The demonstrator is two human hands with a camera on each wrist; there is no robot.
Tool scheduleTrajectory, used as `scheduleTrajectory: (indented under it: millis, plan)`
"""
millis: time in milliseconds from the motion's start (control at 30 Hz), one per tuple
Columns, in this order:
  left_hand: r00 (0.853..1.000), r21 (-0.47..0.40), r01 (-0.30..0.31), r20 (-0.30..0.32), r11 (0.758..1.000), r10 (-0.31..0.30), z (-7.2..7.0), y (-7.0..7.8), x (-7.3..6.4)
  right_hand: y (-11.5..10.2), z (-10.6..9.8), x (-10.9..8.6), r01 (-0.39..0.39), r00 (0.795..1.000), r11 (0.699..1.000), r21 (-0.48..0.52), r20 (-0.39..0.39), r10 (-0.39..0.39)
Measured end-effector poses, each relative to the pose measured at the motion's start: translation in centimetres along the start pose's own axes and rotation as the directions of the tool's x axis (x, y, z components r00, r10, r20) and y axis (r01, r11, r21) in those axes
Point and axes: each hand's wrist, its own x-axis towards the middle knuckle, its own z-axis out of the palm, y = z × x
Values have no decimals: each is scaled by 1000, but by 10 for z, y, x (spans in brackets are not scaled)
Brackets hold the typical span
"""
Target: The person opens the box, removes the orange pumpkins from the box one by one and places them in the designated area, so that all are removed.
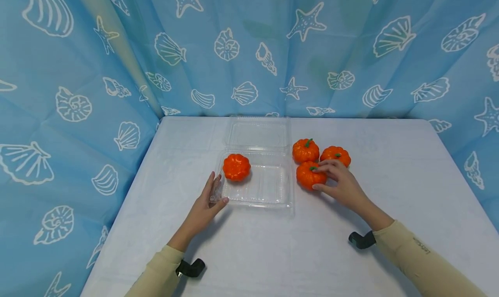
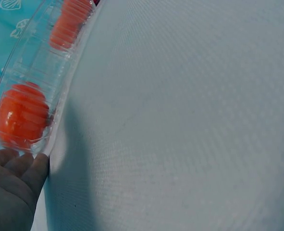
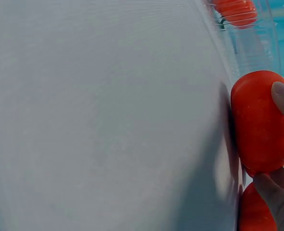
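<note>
An orange toy pumpkin (image 1: pixel 236 167) lies in the left part of a clear plastic clamshell box (image 1: pixel 269 197), whose lid (image 1: pixel 258 132) is folded back. My left hand (image 1: pixel 202 212) touches the box's front left corner, its fingers fairly straight along the side and the thumb by the front edge. To the right of the box, my right hand (image 1: pixel 343 184) holds another pumpkin (image 1: pixel 308 175) between thumb and fingers. In the right wrist view this pumpkin (image 3: pixel 257 130) sits close to the table. Two more pumpkins, one behind it (image 1: pixel 304 151) and one partly hidden by the hand (image 1: pixel 336 153), stand nearby.
A white cloth covers the table (image 1: pixel 249 253). Blue curtains (image 1: pixel 249 72) with white shell patterns hang behind and along the sides. A black camera mount is strapped at each wrist, one on the left (image 1: pixel 191 269) and one on the right (image 1: pixel 361 240).
</note>
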Motion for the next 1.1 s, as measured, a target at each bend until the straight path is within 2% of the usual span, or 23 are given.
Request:
scheduleTrajectory:
  millis: [500,833,1100]
  plan:
    - [1000,0,-22,-8,1000,22,0,0,1,5,3,-3,-5,1000,1000,-5,-29,5]
    - [1000,3,-22,-6,1000,22,1,2,1,7,0,-7,41,997,996,-78,-68,-46]
    - [1000,2,-19,-4,1000,19,1,0,1,-1,-4,-7,62,992,996,-65,-102,-68]
